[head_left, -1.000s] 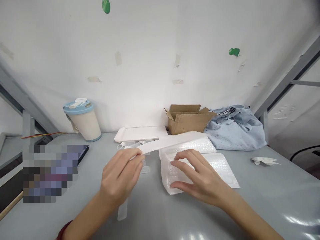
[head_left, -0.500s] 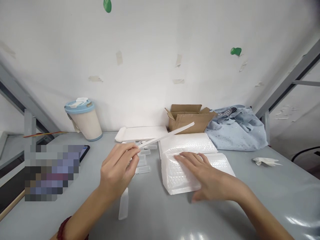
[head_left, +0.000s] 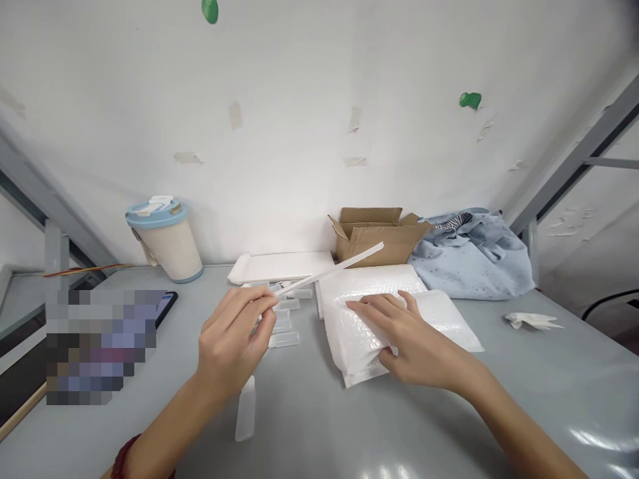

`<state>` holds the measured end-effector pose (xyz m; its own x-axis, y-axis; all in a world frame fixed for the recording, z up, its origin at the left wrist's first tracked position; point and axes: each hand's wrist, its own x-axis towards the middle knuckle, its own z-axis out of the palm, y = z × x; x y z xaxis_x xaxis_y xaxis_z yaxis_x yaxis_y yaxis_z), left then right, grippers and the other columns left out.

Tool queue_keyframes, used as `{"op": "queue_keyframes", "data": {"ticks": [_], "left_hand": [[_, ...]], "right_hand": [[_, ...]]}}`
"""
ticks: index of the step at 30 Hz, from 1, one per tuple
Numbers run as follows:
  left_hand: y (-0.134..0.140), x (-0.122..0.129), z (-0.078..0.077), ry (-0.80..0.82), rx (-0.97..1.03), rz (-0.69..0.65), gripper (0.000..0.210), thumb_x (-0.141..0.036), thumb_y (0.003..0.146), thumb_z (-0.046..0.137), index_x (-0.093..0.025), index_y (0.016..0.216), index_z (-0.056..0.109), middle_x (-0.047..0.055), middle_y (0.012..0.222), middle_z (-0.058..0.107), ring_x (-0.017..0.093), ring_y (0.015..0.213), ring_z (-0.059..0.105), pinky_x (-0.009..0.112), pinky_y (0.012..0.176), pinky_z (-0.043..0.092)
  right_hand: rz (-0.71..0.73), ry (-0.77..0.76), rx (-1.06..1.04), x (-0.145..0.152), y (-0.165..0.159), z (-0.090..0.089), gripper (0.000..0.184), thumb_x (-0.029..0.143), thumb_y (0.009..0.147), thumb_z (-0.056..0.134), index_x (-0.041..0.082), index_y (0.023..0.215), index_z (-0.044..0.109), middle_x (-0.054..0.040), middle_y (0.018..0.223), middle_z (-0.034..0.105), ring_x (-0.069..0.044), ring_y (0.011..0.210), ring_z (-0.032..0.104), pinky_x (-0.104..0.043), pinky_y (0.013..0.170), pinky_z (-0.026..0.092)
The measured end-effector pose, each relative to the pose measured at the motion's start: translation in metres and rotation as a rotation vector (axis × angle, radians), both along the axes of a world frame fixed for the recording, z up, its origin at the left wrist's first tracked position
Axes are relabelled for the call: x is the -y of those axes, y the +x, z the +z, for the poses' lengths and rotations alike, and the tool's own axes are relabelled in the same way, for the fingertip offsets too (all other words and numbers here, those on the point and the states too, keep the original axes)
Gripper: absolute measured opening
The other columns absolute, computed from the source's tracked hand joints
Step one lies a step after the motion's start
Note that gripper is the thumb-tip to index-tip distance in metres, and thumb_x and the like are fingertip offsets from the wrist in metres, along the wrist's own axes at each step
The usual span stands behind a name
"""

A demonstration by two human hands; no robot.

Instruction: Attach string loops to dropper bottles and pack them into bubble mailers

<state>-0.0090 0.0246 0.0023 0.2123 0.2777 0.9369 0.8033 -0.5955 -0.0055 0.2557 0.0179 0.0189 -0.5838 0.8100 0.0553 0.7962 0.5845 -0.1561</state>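
My left hand [head_left: 237,332] pinches one end of a long, thin white strip [head_left: 332,269], which slants up to the right. The strip resembles the peel-off backing of a mailer. My right hand [head_left: 404,336] grips a white bubble mailer [head_left: 349,339], fingers across its top and thumb at the near edge. Its surface is bunched under the fingers, and its right end [head_left: 452,322] sticks out past the hand. Another bubble mailer [head_left: 372,283] lies flat behind it. Several small translucent plastic pieces [head_left: 283,340] lie beside my left hand, and one similar piece [head_left: 245,412] lies nearer me.
An open cardboard box [head_left: 377,243] stands against the wall beside a light blue cloth bundle [head_left: 472,259]. A flat white package [head_left: 284,265] lies at the back. On the left are a lidded cup [head_left: 172,243] and a phone [head_left: 167,309]. Crumpled tissue [head_left: 532,320] lies on the right.
The fingers and thumb of my right hand have drawn closer together on the front mailer, which has turned slightly and bunched up. My left hand still holds the strip, nearly unmoved.
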Motion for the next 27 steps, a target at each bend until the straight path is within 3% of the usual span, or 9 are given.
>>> {"op": "queue_keyframes", "data": {"ticks": [6, 13, 16, 19, 22, 25, 27], "left_hand": [[-0.001, -0.001, 0.002, 0.020, -0.001, -0.045, 0.021, 0.003, 0.074, 0.056, -0.017, 0.073, 0.062, 0.001, 0.073, 0.066, 0.015, 0.068, 0.062, 0.026, 0.059, 0.050], [0.001, 0.001, 0.003, 0.014, 0.003, -0.069, 0.021, 0.002, 0.074, 0.056, -0.018, 0.074, 0.062, 0.001, 0.074, 0.066, 0.015, 0.067, 0.062, 0.027, 0.058, 0.050], [0.003, 0.004, 0.004, 0.013, -0.009, -0.065, 0.022, 0.003, 0.074, 0.056, -0.018, 0.075, 0.061, 0.001, 0.074, 0.065, 0.015, 0.068, 0.062, 0.027, 0.058, 0.050], [0.004, 0.005, 0.003, 0.006, -0.024, -0.093, 0.022, 0.004, 0.074, 0.056, -0.018, 0.076, 0.061, 0.001, 0.075, 0.065, 0.015, 0.068, 0.061, 0.027, 0.058, 0.050], [0.003, 0.006, -0.001, -0.024, -0.053, -0.145, 0.022, 0.005, 0.075, 0.056, -0.016, 0.080, 0.061, 0.004, 0.078, 0.065, 0.016, 0.070, 0.061, 0.029, 0.059, 0.051], [0.005, 0.007, -0.005, -0.038, -0.148, -0.196, 0.023, 0.007, 0.075, 0.058, -0.012, 0.086, 0.061, 0.008, 0.082, 0.066, 0.018, 0.074, 0.062, 0.032, 0.062, 0.052], [0.009, 0.011, -0.007, 0.008, -0.222, -0.232, 0.022, 0.007, 0.074, 0.061, -0.010, 0.088, 0.061, 0.010, 0.083, 0.067, 0.020, 0.075, 0.062, 0.034, 0.061, 0.053]], "right_hand": [[0.021, -0.013, 0.065, -0.004, 0.000, -0.006, 0.079, 0.001, 0.063, 0.043, 0.030, 0.137, 0.036, -0.0106, 0.127, 0.046, -0.028, 0.122, 0.039, -0.066, 0.101, 0.016], [0.048, 0.017, 0.088, -0.002, 0.008, -0.006, 0.080, -0.007, 0.062, 0.040, 0.037, 0.129, 0.045, -0.0088, 0.128, 0.046, -0.029, 0.126, 0.037, -0.066, 0.098, 0.023], [0.049, 0.025, 0.031, 0.000, 0.011, -0.003, 0.070, 0.002, 0.070, 0.050, 0.033, 0.133, 0.041, -0.0096, 0.128, 0.047, -0.030, 0.124, 0.039, -0.066, 0.100, 0.023], [0.083, 0.072, -0.112, 0.004, 0.007, 0.002, 0.054, 0.023, 0.079, 0.062, 0.027, 0.130, 0.045, -0.0098, 0.125, 0.050, -0.028, 0.119, 0.044, -0.053, 0.098, 0.038], [0.187, 0.228, -0.336, 0.010, -0.003, 0.002, 0.047, 0.029, 0.081, 0.064, 0.021, 0.125, 0.048, -0.0100, 0.117, 0.056, -0.023, 0.108, 0.052, -0.037, 0.086, 0.050], [0.230, 0.583, -0.480, 0.016, -0.017, -0.004, 0.042, 0.007, 0.081, 0.059, 0.015, 0.121, 0.049, -0.0120, 0.107, 0.058, -0.021, 0.099, 0.055, -0.035, 0.082, 0.049], [0.203, 0.776, -0.425, 0.018, -0.025, -0.009, 0.043, -0.001, 0.078, 0.058, 0.014, 0.118, 0.051, -0.0139, 0.107, 0.058, -0.024, 0.101, 0.053, -0.040, 0.082, 0.048]]}}
